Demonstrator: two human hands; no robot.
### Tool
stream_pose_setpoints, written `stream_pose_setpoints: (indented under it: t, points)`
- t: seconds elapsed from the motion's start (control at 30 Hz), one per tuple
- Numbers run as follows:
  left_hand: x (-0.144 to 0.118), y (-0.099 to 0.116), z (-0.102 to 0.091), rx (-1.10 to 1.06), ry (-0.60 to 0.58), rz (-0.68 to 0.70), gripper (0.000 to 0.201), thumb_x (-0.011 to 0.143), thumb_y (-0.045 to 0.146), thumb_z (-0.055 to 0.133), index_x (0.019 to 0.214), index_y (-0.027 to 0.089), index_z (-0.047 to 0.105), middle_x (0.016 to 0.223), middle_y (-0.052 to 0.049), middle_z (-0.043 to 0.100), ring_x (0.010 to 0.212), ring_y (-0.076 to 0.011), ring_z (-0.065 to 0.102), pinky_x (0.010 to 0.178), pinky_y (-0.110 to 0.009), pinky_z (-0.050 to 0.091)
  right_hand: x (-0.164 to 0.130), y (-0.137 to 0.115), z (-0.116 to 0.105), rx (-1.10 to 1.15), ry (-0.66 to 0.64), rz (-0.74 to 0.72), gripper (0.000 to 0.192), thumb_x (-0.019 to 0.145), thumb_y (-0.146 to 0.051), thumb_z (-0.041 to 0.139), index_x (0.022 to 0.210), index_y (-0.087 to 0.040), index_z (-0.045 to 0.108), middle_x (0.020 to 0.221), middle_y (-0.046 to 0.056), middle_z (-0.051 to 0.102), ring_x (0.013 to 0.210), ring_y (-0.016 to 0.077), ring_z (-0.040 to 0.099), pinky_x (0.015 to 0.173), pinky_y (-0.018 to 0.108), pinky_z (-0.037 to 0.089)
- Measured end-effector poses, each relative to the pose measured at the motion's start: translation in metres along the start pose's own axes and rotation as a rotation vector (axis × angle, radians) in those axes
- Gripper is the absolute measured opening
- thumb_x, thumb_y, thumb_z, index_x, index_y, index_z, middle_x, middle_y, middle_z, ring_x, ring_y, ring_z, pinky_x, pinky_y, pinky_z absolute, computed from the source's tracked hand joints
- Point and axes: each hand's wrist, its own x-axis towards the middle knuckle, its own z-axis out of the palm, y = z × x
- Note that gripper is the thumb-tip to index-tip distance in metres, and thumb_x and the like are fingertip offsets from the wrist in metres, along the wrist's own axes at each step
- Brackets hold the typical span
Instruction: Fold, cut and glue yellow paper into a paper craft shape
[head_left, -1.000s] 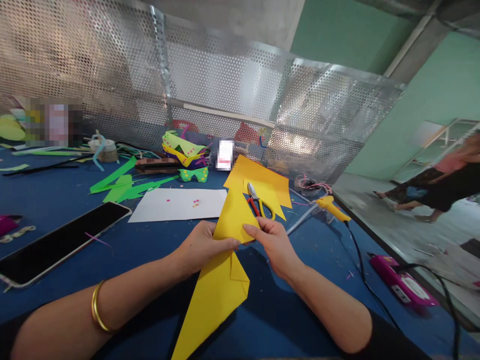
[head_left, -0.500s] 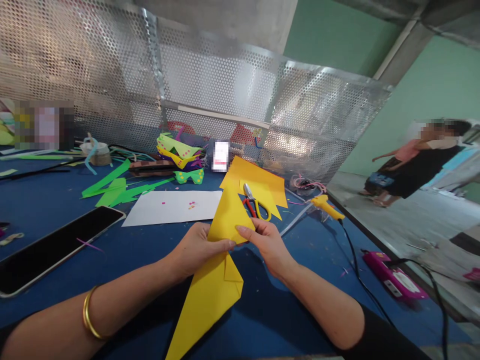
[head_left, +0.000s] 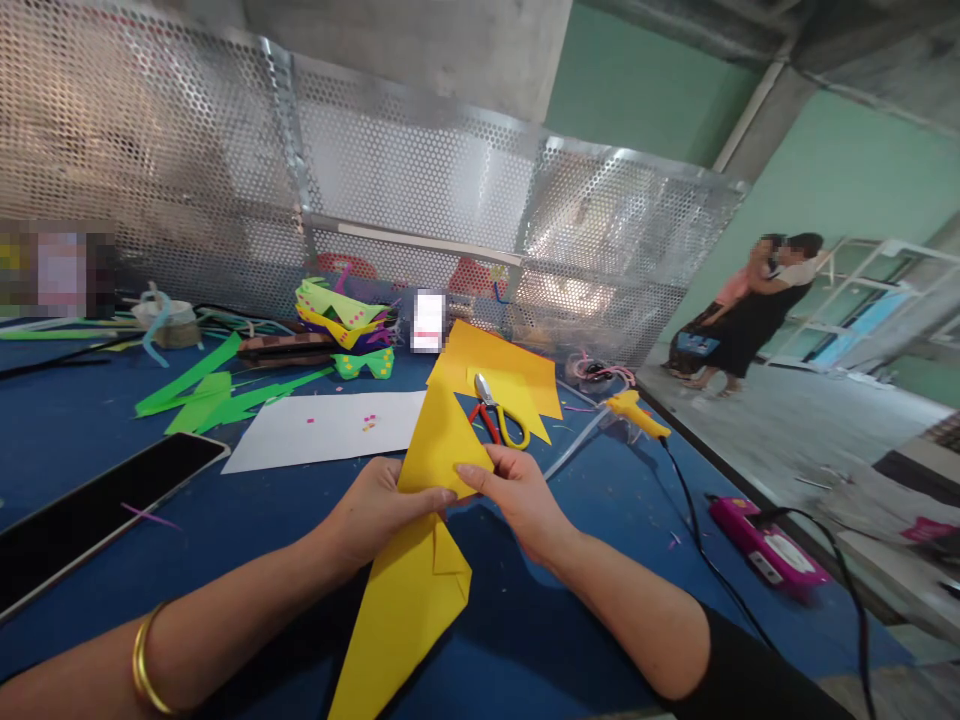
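Note:
A folded yellow paper sheet (head_left: 409, 590) runs from near my lap up over the blue table (head_left: 570, 610). My left hand (head_left: 379, 510) pinches it from the left, thumb on top. My right hand (head_left: 517, 495) pinches the same fold from the right, its fingertips meeting the left hand's. Beyond my hands lies another yellow sheet (head_left: 517, 365) with cut points, and red-and-yellow scissors (head_left: 495, 420) rest on it.
A white sheet (head_left: 322, 430), green paper scraps (head_left: 202, 385), a stack of paper masks (head_left: 345, 315) and a dark tablet (head_left: 82, 515) lie to the left. A yellow glue gun (head_left: 637, 412) and a pink device (head_left: 765, 545) with cables sit right. Perforated metal screen behind; two people stand far right.
The view has turned right, so everything slid left in the frame. My hands keep the same pinch on the yellow paper. The people in the background have moved closer together.

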Motion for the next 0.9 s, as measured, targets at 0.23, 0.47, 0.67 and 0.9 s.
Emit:
stream_pose_setpoints:
  t: [0.23,0.47,0.67,0.9]
  points:
    - [0.0014,-0.0013,0.0011,0.016,-0.019,-0.008,0.033,0.056,0.046,0.079,0.057,0.016,0.065,0.051,-0.001,0.063,0.047,-0.0151,0.057,0.048,-0.025,0.041,-0.0012,-0.0009,0.0012,0.003,0.014,-0.028,0.028,0.064,-0.044,0.08,0.072,-0.019,0.071,0.063,0.0,0.066,0.06,0.0164,0.06,0.063,0.03,0.049]
    - [0.0059,-0.0079,-0.0025,0.013,-0.024,-0.006,0.035,0.057,0.046,0.078,0.071,0.016,0.068,0.058,-0.002,0.067,0.052,-0.0189,0.062,0.051,-0.027,0.046,-0.0003,0.0005,0.0016,0.015,0.054,-0.023,0.027,0.066,-0.043,0.079,0.073,-0.019,0.07,0.07,0.001,0.067,0.064,0.0171,0.061,0.064,0.03,0.049]
    - [0.0053,-0.0088,-0.0021,0.021,-0.04,0.006,0.034,0.058,0.047,0.078,0.069,0.017,0.067,0.059,-0.001,0.067,0.053,-0.0183,0.062,0.052,-0.027,0.046,0.0004,0.0029,0.0017,-0.011,0.052,-0.029,0.028,0.066,-0.044,0.079,0.073,-0.018,0.069,0.069,0.002,0.067,0.063,0.0167,0.059,0.063,0.03,0.048]
    - [0.0012,-0.0026,0.0006,-0.013,-0.055,0.0,0.035,0.054,0.047,0.079,0.059,0.016,0.065,0.053,-0.001,0.063,0.049,-0.0147,0.056,0.051,-0.025,0.042,-0.0015,0.0018,0.0035,-0.015,0.049,-0.021,0.029,0.065,-0.045,0.08,0.072,-0.019,0.069,0.066,0.0,0.065,0.061,0.0161,0.058,0.06,0.029,0.047]
